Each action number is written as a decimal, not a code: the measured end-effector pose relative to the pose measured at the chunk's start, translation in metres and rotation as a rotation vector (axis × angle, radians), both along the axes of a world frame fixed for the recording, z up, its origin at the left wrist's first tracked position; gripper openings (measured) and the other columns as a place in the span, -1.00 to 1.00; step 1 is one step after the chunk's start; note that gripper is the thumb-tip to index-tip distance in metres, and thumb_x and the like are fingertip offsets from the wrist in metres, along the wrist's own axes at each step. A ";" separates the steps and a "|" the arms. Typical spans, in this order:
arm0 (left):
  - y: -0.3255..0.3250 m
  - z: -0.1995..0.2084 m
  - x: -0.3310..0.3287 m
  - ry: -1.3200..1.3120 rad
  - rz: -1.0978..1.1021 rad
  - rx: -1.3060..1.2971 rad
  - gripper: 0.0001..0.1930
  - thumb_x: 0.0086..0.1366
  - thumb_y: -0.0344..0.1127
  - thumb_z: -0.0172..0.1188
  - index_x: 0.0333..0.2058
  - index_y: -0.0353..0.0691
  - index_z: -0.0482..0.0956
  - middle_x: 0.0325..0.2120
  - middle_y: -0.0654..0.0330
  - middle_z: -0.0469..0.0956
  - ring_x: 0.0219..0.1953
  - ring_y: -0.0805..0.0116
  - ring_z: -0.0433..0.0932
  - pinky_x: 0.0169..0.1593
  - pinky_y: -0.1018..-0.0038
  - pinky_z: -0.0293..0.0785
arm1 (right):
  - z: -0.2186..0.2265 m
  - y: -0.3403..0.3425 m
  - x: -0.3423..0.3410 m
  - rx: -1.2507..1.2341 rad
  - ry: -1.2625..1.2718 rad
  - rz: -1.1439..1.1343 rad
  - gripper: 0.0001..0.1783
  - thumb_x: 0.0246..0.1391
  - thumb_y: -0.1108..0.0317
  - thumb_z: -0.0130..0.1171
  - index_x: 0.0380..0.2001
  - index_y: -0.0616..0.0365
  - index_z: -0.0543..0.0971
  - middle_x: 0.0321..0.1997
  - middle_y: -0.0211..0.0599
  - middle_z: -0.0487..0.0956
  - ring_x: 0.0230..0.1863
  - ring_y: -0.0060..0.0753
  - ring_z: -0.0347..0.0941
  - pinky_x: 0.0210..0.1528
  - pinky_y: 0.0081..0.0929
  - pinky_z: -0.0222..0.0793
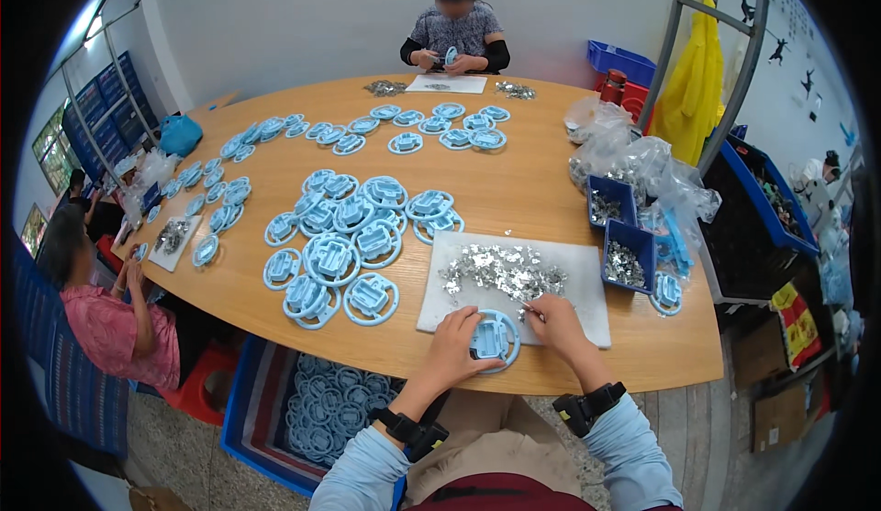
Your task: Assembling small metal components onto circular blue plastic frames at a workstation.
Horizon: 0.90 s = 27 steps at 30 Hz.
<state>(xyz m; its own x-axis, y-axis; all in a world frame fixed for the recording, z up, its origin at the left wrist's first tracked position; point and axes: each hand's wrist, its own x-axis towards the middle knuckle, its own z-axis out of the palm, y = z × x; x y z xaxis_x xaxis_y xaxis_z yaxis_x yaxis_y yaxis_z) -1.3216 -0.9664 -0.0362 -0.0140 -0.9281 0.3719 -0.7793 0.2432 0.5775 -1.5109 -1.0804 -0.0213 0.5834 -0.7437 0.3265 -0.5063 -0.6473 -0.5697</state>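
My left hand (451, 346) is closed on a light blue round plastic part (496, 340), which has a ring rim and a raised boxy centre. It is held at the near edge of a white board (578, 318). My right hand (558, 320) is closed in a pinch just right of that part. Something thin and metallic shows at its fingertips, too small to make out. A loose pile of small shiny metal pieces (505, 268) lies on the board beyond both hands. To the left, a heap of similar light blue parts (332, 259) rests on the wooden table (532, 162).
Two dark blue bins (628, 256) of metal pieces stand right of the board, near clear plastic bags (642, 167). A large blue crate (248, 401) of blue parts sits below the table's edge. Other people work across the table (456, 38) and at the left (115, 327).
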 end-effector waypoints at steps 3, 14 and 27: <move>0.001 -0.006 0.004 0.070 -0.017 -0.045 -0.21 -0.23 -0.01 0.44 -0.04 -0.33 0.37 0.02 -0.05 0.30 0.07 0.00 0.27 0.12 0.23 0.21 | -0.001 -0.004 0.003 0.035 0.080 -0.078 -0.88 -0.15 0.40 0.15 -0.52 0.22 0.58 -0.55 -0.07 0.49 -0.45 -0.05 0.44 -0.38 -0.28 0.35; 0.001 -0.010 0.006 0.165 -0.032 -0.046 -0.24 -0.26 -0.09 0.48 -0.06 -0.34 0.40 0.02 -0.02 0.31 0.09 0.04 0.27 0.13 0.29 0.24 | -0.013 -0.012 0.021 0.143 0.042 -0.232 -0.83 -0.26 0.36 0.24 -0.61 0.26 0.56 -0.66 -0.16 0.52 -0.63 -0.31 0.46 -0.52 -0.44 0.35; 0.001 -0.012 0.009 0.214 -0.048 -0.013 -0.25 -0.23 -0.10 0.47 -0.04 -0.32 0.40 0.03 -0.02 0.31 0.11 0.05 0.26 0.14 0.29 0.23 | 0.021 0.016 0.053 0.053 0.027 0.292 -0.89 -0.27 0.46 0.15 -0.55 0.23 0.53 -0.52 -0.10 0.50 -0.47 -0.06 0.47 -0.41 -0.27 0.38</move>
<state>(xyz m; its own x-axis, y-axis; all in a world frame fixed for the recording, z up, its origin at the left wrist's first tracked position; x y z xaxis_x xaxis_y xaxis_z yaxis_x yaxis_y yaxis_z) -1.3130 -0.9652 -0.0480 0.0228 -0.9233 0.3834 -0.6266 0.2856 0.7251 -1.4583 -1.0640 -0.0002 0.7829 -0.5590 0.2733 -0.3185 -0.7373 -0.5957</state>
